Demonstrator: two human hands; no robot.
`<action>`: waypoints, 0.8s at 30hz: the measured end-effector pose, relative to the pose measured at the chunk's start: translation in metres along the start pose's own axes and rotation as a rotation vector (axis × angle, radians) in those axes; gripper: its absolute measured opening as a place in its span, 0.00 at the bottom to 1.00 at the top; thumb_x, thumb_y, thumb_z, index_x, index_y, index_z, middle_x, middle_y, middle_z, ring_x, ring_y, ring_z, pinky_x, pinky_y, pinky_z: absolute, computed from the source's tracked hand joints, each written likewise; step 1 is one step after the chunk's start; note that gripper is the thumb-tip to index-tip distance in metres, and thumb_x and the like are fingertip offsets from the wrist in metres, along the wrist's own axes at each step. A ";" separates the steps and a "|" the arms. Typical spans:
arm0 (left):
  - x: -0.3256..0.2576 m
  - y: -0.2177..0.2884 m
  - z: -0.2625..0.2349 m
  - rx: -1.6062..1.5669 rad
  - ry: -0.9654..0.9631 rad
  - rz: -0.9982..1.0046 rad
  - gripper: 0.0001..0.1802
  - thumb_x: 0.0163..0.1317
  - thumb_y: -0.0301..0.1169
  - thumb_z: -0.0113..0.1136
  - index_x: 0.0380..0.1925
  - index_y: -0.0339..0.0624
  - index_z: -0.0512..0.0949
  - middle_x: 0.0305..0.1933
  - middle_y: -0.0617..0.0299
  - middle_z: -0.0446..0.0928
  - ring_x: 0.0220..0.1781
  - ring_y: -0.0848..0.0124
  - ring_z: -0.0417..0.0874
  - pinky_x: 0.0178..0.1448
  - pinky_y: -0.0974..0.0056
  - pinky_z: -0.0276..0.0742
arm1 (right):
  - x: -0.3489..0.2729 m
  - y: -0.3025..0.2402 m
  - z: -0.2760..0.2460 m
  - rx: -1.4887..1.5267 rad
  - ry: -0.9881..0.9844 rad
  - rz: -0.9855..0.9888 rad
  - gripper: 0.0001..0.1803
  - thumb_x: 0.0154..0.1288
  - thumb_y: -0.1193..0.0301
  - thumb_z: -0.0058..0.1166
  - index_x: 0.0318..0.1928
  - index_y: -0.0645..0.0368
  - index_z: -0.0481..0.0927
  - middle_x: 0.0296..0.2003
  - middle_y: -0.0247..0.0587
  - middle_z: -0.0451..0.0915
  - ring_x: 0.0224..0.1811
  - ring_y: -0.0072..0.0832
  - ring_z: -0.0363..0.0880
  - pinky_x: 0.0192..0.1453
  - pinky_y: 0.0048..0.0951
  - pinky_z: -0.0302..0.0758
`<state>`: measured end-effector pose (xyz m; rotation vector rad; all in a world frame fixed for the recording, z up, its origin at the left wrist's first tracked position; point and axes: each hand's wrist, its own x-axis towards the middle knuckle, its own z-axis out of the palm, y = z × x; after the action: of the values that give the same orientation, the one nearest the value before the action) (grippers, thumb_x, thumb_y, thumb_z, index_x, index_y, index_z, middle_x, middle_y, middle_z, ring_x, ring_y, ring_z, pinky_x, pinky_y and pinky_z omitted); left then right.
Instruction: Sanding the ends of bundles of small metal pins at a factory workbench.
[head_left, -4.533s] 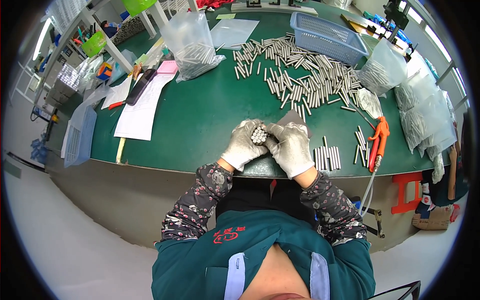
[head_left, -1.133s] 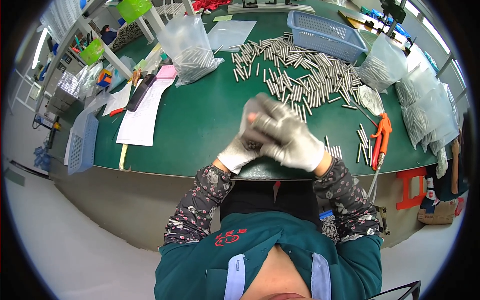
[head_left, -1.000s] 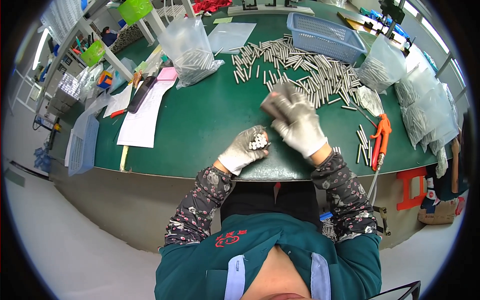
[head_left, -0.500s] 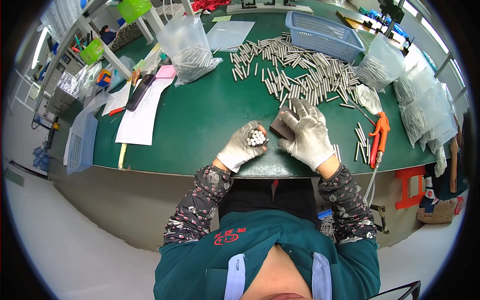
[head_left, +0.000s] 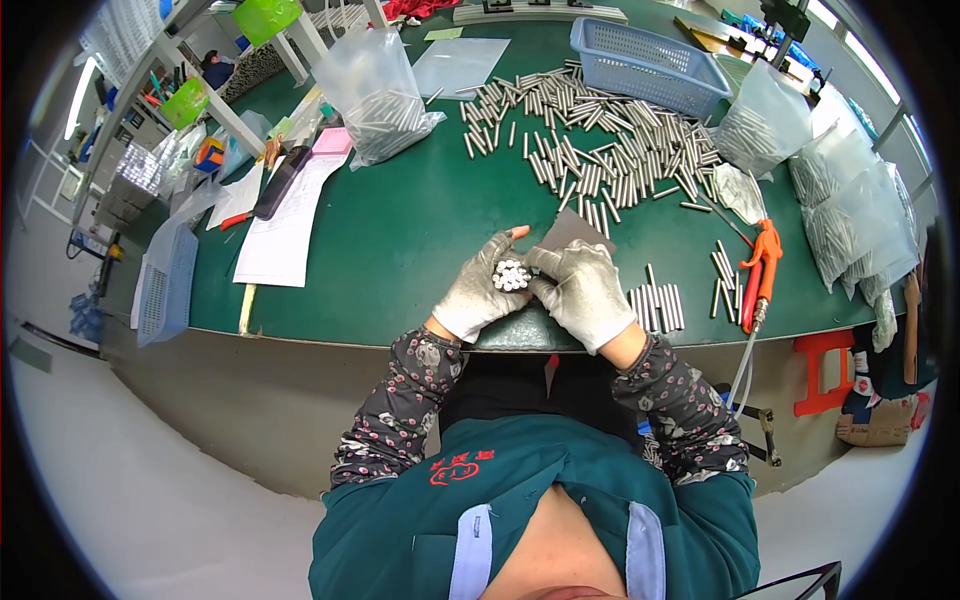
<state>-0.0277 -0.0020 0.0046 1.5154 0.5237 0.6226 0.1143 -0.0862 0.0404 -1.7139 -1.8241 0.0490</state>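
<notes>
My left hand, in a grey-white work glove with a bare fingertip showing, is wrapped round a bundle of metal pins. Their round, bright ends face up. Close against the bundle's right side is my gloved right hand, its fingers bent and closed. It grips a dark grey-brown sheet, like a piece of sandpaper, which sticks out beyond the knuckles. The fingertips by the bundle are partly hidden. To the right of this hand, a short row of pins lies on the green table.
A large pile of loose pins spreads across the table's far middle, before a blue basket. Bags of pins stand left and right. An orange air gun with a hose lies at right. Papers lie at left.
My right hand has moved down and left to the bundle, turning the sheet and uncovering the row of pins. The left hand keeps the bundle in nearly the same place.
</notes>
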 end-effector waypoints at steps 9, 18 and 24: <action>-0.002 -0.001 -0.008 -0.215 -0.015 0.014 0.49 0.41 0.17 0.66 0.65 0.42 0.53 0.43 0.65 0.75 0.44 0.77 0.75 0.51 0.73 0.70 | 0.006 -0.006 0.008 0.060 0.057 -0.058 0.12 0.47 0.71 0.58 0.35 0.54 0.82 0.22 0.42 0.78 0.27 0.38 0.74 0.36 0.38 0.68; 0.002 -0.011 -0.014 -0.124 -0.013 -0.003 0.50 0.38 0.13 0.64 0.65 0.43 0.54 0.52 0.61 0.67 0.49 0.74 0.70 0.54 0.72 0.67 | 0.004 -0.008 0.005 0.082 0.092 -0.026 0.12 0.46 0.73 0.59 0.36 0.54 0.82 0.20 0.41 0.77 0.25 0.36 0.73 0.35 0.35 0.70; 0.002 -0.010 -0.015 -0.028 -0.012 0.005 0.50 0.39 0.12 0.62 0.66 0.39 0.50 0.34 0.64 0.74 0.37 0.76 0.74 0.47 0.74 0.70 | 0.004 0.005 -0.004 -0.036 0.203 -0.032 0.07 0.50 0.69 0.55 0.33 0.52 0.79 0.20 0.36 0.75 0.29 0.35 0.74 0.38 0.36 0.66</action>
<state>-0.0353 0.0108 -0.0053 1.4938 0.4997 0.6219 0.1204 -0.0834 0.0435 -1.6491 -1.7111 -0.1666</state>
